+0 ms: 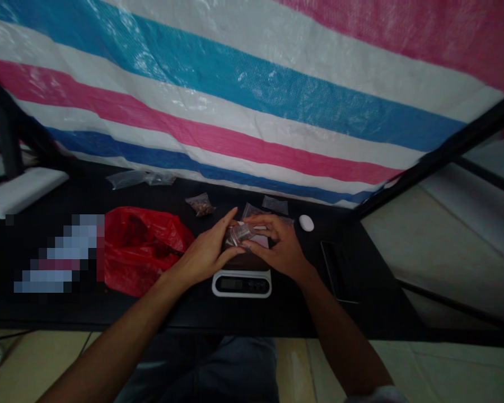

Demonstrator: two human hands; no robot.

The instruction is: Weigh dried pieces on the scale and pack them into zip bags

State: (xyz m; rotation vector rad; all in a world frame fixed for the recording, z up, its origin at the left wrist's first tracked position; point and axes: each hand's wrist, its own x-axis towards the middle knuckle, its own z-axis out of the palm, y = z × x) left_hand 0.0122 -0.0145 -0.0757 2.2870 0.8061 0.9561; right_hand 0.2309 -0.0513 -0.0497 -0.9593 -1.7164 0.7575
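Note:
Both of my hands meet over a small kitchen scale [242, 284] with a white-rimmed display. Between them is a clear plastic cup or bag [238, 234], tilted on its side. My left hand [208, 249] touches its left side, thumb and fingers spread around it. My right hand [280, 244] grips its right end between thumb and fingers. A pinkish-white sheet [260, 240] shows beneath, on the scale. Just behind the hands lies a small clear bag [252, 211], partly covered by my right hand.
An open red plastic bag [140, 246] sits left of my left hand. Behind are a packet of brown bits [200, 205], clear bags [128, 179] and another small bag [276, 205]. A white oval object [306, 223] and a phone [336, 271] lie right. Striped sheeting [235, 106] hangs behind.

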